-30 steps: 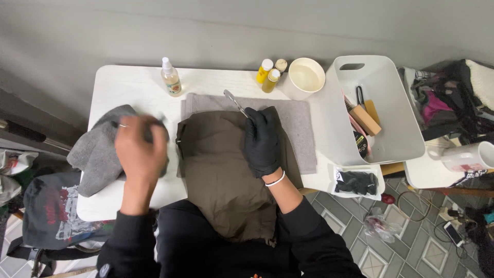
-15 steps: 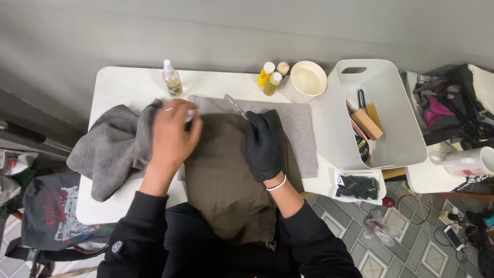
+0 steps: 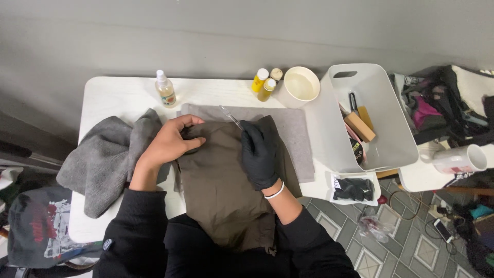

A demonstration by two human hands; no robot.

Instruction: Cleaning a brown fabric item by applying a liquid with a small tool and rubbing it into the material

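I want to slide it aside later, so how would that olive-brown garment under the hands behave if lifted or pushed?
The olive-brown garment would probably be floppy: it drapes over the table edge onto the lap. Pushed, it would likely bunch rather than slide whole, since it lies on a grey felt mat and creases show near the left hand. It looks light for its size.

At the back of my white desk (image 3: 118, 98) stands a small clear spray bottle (image 3: 165, 89) with a white cap, pale liquid and an orange label, and further right two yellow bottles with white caps (image 3: 263, 85) stand touching beside a small beige-lidded jar (image 3: 277, 74). By the desk's front right corner lies a clear flat packet of black items (image 3: 353, 188). On the floor lower right lies a phone (image 3: 443, 229), its screen too small to make out.
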